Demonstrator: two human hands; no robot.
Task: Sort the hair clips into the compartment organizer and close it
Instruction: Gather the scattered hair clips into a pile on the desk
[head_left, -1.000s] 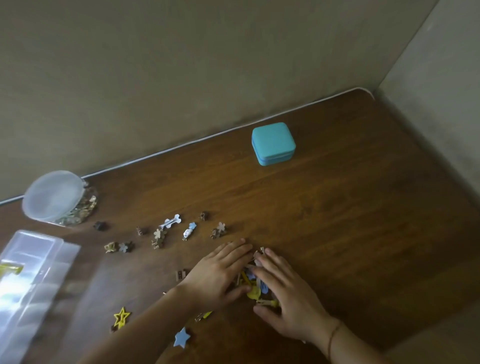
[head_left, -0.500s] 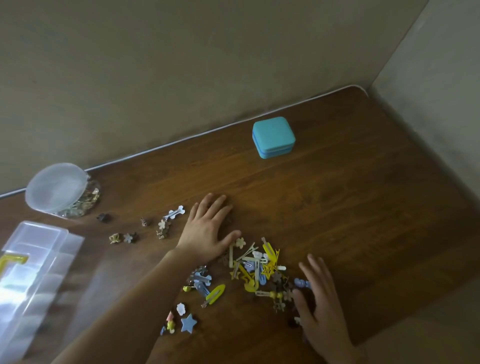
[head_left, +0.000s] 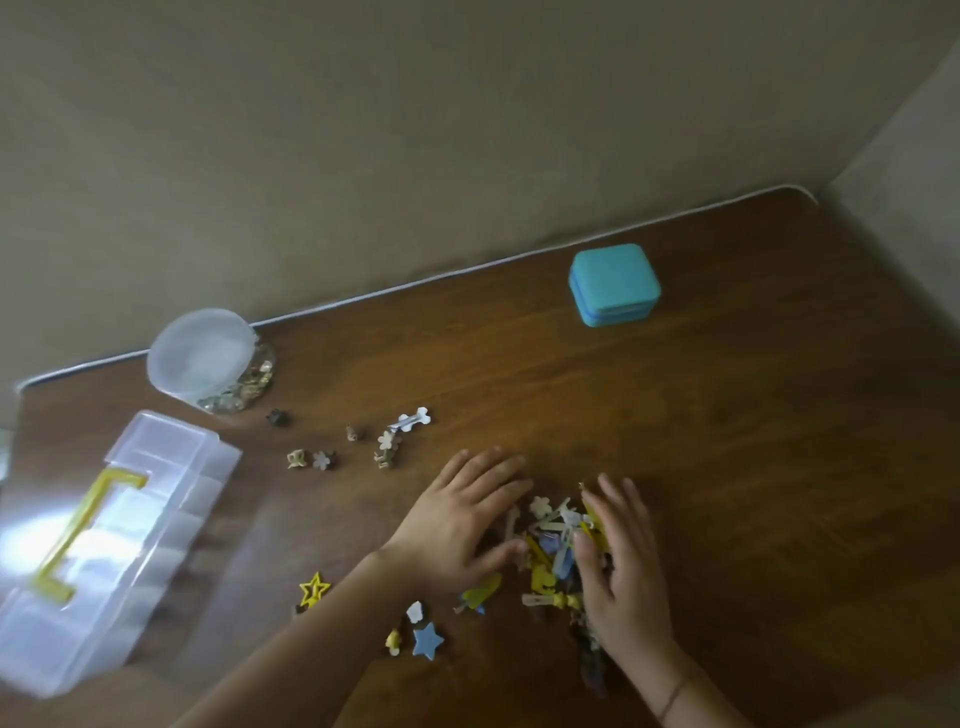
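Observation:
A pile of hair clips, mostly yellow, blue and white, lies on the brown table between my hands. My left hand lies flat on the pile's left side, fingers spread. My right hand rests flat on its right side. Neither grips a clip. Loose clips lie around: a yellow star, a blue star, a white bone-shaped clip and several small brown and cream ones. The clear compartment organizer with a yellow handle sits at the left.
A teal square case stands closed near the back wall. A clear round tub with small clips inside sits at the back left. Walls border the wooden table at the back and right.
Both hands were pressed on the pile, then spread apart and scattered it. Now they have come back together around the clips. The view has shifted right, showing more of the organizer.

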